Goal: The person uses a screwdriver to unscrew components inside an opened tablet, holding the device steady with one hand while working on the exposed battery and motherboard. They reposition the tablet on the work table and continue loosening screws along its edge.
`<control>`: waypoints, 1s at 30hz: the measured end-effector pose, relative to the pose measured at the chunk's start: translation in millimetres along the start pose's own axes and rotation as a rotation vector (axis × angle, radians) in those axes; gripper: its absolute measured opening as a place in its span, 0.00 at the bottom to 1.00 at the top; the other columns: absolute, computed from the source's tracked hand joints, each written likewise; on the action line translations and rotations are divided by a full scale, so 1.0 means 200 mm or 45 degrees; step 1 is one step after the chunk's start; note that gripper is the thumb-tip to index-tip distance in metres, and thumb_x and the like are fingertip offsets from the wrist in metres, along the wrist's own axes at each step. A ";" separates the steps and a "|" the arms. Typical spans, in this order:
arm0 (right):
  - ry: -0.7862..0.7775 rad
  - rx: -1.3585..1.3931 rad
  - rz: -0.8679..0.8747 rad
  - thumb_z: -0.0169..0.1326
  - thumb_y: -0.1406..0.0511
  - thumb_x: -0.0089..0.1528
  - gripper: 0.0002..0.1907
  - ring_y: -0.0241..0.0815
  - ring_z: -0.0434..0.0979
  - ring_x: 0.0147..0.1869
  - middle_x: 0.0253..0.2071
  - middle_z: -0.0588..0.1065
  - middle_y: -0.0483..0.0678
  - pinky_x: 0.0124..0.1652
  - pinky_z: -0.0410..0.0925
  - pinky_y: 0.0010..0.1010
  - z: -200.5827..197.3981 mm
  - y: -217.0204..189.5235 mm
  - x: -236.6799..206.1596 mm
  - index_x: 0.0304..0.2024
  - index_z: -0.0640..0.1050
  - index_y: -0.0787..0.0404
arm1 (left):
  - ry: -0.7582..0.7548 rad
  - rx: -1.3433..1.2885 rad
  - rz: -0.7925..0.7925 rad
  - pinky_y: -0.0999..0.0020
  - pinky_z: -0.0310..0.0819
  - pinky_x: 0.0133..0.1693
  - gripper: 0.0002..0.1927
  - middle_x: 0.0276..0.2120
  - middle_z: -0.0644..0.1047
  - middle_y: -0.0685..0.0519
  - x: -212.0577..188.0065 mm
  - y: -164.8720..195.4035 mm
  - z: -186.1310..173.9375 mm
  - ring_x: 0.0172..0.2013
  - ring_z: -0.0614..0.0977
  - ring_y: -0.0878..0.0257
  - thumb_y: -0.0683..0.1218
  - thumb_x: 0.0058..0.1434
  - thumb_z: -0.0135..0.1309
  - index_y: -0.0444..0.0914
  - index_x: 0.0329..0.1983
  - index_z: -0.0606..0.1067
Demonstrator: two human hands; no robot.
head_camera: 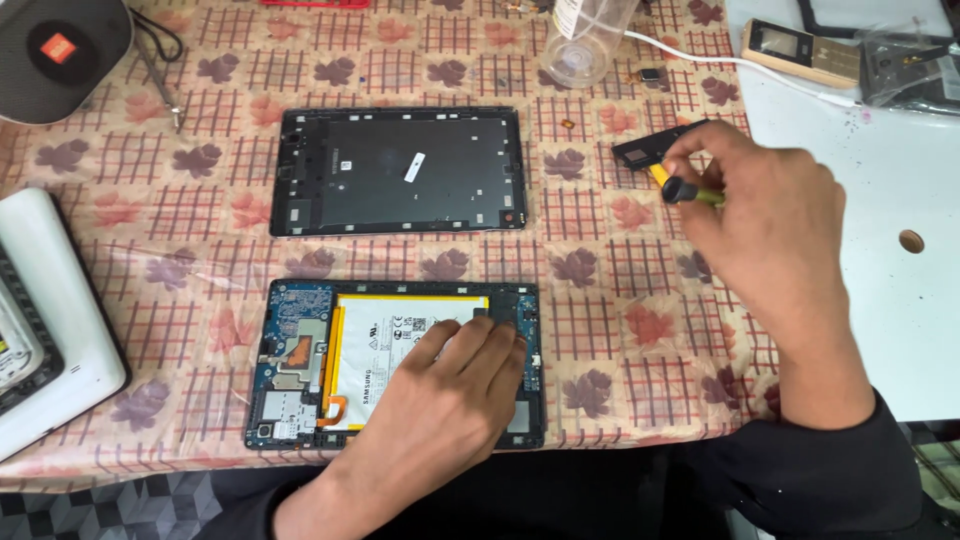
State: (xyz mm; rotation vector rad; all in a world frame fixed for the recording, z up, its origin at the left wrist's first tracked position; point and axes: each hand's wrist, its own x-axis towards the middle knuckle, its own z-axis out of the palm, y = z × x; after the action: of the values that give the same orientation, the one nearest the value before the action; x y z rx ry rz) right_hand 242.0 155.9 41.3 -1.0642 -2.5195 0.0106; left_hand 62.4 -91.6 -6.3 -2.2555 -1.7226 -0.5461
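Head view, looking down on a table (620, 300) covered with a checked cloth printed with leaves. Far to the left of the hands, a white device (50, 330) with a dark inset lies at the table's edge, and above it sits a round dark speaker (60, 55) with an orange patch, a thin metal tool (165, 85) lying just beside it.

The left hand (450, 400) lies flat on the opened tablet (300, 365), fingers spread and pressing down on the right half of its white battery (385, 340); it grips nothing. To the left of that hand the tablet's blue circuit board, metal shields and an orange flex strip show. Beyond the left hand, further from the person, the tablet's dark back cover (400, 170) lies inside-up, well apart from the tablet, with a small white sticker near its middle.

Above and between the hands, a clear plastic bottle (585, 40) stands at the far edge, a white cable (720, 62) running rightward past it.

The right hand (770, 220) is raised over the cloth, well apart from the tablet, its fingers closed around a screwdriver (690, 190) with a yellow-green handle and black end cap. Just touching the fingertips, on their far side, is a small black part (645, 150); whether the hand holds it too cannot be told. Right of this hand lies a white mat (880, 170), with a small flat device (805, 50) and a clear plastic bag (910, 65) beyond.
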 end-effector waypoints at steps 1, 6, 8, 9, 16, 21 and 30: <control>0.055 -0.004 -0.006 0.62 0.70 0.61 0.13 0.39 0.80 0.28 0.32 0.82 0.45 0.27 0.69 0.34 -0.01 0.01 0.00 0.48 0.83 0.54 | 0.019 0.007 -0.013 0.60 0.75 0.52 0.16 0.51 0.79 0.43 -0.01 0.01 0.01 0.54 0.79 0.52 0.42 0.56 0.55 0.28 0.46 0.79; 0.147 -0.013 -0.064 0.61 0.71 0.60 0.13 0.48 0.81 0.34 0.37 0.82 0.49 0.37 0.73 0.40 -0.06 0.12 0.04 0.47 0.84 0.54 | 0.031 -0.005 -0.053 0.58 0.75 0.51 0.16 0.52 0.80 0.43 -0.04 0.02 0.03 0.54 0.78 0.51 0.44 0.57 0.56 0.30 0.45 0.80; 0.148 0.009 -0.075 0.62 0.70 0.61 0.13 0.49 0.80 0.34 0.38 0.82 0.49 0.37 0.72 0.41 -0.05 0.17 0.08 0.47 0.84 0.53 | 0.022 0.032 -0.053 0.57 0.75 0.51 0.15 0.52 0.80 0.44 -0.05 0.02 0.04 0.54 0.79 0.51 0.44 0.57 0.56 0.31 0.46 0.80; 0.107 0.032 -0.050 0.61 0.70 0.61 0.14 0.49 0.80 0.33 0.39 0.82 0.49 0.37 0.72 0.41 -0.03 0.19 0.10 0.48 0.84 0.52 | 0.018 0.049 -0.053 0.57 0.76 0.52 0.15 0.52 0.80 0.45 -0.05 0.02 0.05 0.54 0.79 0.52 0.44 0.57 0.56 0.32 0.46 0.80; 0.034 -0.021 -0.082 0.57 0.74 0.61 0.24 0.56 0.80 0.45 0.47 0.79 0.53 0.45 0.72 0.48 0.12 0.28 0.16 0.59 0.82 0.51 | 0.069 0.005 -0.089 0.57 0.76 0.51 0.17 0.50 0.80 0.47 -0.05 0.01 0.04 0.52 0.79 0.54 0.44 0.58 0.57 0.32 0.49 0.79; -0.075 -0.042 -0.040 0.58 0.75 0.56 0.31 0.57 0.79 0.48 0.53 0.77 0.53 0.47 0.72 0.49 0.16 0.27 0.19 0.61 0.80 0.48 | 0.117 -0.035 -0.160 0.58 0.76 0.50 0.21 0.50 0.79 0.47 -0.05 0.00 0.02 0.50 0.79 0.54 0.44 0.56 0.59 0.31 0.53 0.77; -0.071 -0.027 -0.038 0.61 0.74 0.57 0.24 0.56 0.80 0.45 0.47 0.78 0.52 0.47 0.73 0.48 0.22 0.28 0.20 0.55 0.84 0.48 | 0.068 -0.042 -0.138 0.54 0.72 0.53 0.20 0.51 0.77 0.46 -0.03 0.02 0.02 0.53 0.77 0.52 0.42 0.54 0.58 0.33 0.51 0.78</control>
State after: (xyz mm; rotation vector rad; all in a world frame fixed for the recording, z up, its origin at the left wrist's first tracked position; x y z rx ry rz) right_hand 238.9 230.0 7.0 -1.0485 -2.5904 0.0049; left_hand 65.1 -95.9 -12.4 -2.1583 -1.8308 -0.6563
